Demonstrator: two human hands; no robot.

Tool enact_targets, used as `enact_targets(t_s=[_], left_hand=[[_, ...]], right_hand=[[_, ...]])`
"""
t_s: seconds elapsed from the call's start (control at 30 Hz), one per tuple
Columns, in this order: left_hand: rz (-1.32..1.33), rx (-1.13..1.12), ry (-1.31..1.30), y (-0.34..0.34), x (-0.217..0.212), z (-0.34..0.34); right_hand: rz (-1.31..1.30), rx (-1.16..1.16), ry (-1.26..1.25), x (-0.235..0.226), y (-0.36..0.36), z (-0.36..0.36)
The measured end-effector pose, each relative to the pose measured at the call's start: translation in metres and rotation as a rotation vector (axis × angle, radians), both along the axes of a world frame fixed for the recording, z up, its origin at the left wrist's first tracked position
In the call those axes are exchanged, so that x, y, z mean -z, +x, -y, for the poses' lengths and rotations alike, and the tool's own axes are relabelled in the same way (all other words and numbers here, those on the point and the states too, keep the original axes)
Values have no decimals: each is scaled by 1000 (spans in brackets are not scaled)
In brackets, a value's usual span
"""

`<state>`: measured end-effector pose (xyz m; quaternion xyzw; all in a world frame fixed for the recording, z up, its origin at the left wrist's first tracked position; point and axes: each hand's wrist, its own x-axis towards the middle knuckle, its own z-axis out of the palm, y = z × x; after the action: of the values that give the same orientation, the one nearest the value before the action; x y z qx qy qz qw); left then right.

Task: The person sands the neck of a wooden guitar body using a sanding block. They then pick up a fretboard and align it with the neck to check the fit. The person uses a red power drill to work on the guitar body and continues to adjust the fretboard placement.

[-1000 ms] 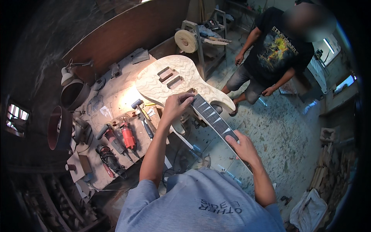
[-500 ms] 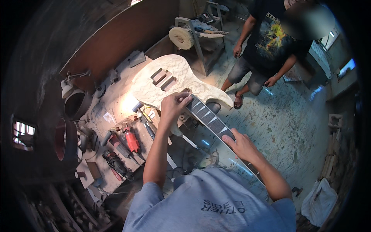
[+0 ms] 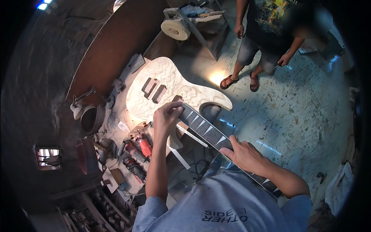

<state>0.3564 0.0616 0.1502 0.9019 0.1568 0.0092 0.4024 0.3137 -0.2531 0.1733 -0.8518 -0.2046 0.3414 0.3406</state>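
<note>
- View from the head down onto a person's two bare hands in a dim workshop.
- A guitar neck [image 3: 203,130], its dark fretboard facing up with white pointed inlays, runs diagonally from the guitar body toward the lower right, where it passes beneath the right forearm.
- Left hand [image 3: 165,116]: its grip is closed on the neck's upper end, thumb and fingers pinching it just beside a hollow in the body's edge. Whether the neck's end touches the body cannot be told.
- Right hand [image 3: 244,155]: its grip is clamped around the neck farther down, thumb lying across the fretboard; the fingertips underneath are hidden.
- The guitar body [image 3: 176,82], pale wood with wavy grain, lies face up with two dark rectangular openings. One horn reaches out over the paint-spattered floor [image 3: 293,106].
- On the cluttered surface [image 3: 133,188], left of the left forearm, lie a red power tool [image 3: 144,147], a red-and-grey one [image 3: 133,152] and a black one [image 3: 134,167].
- Farther left is a white lamp [image 3: 77,111].
- Beyond the body, a round pale wheel [image 3: 175,29] is mounted by a stand [image 3: 203,40].
- At upper right stands another person [image 3: 266,27] in a dark printed shirt, shorts and sandals.
</note>
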Motion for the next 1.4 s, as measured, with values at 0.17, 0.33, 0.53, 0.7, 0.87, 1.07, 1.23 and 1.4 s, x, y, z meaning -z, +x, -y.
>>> enact_targets(t_s=[0.17, 0.33, 0.53, 0.7, 0.87, 1.07, 1.23, 1.4], left_hand=[[87, 44, 30, 0, -1, 10], [65, 37, 184, 6, -3, 22], [83, 49, 271, -2, 2, 25], [338, -23, 346, -38, 11, 26], [83, -374, 429, -89, 23, 23], [40, -440, 9, -99, 40, 23], [50, -439, 40, -97, 36, 21], [9, -418, 23, -92, 26, 22]], right_hand=[[-84, -41, 77, 9, 14, 8], [-58, -76, 112, 15, 21, 14], [-69, -106, 140, 22, 21, 15], [-46, -108, 157, 33, 18, 14], [-32, -100, 145, 29, 18, 14], [-46, -111, 156, 20, 18, 10], [-92, -142, 145, 22, 21, 7], [-84, -161, 113, 21, 21, 5]])
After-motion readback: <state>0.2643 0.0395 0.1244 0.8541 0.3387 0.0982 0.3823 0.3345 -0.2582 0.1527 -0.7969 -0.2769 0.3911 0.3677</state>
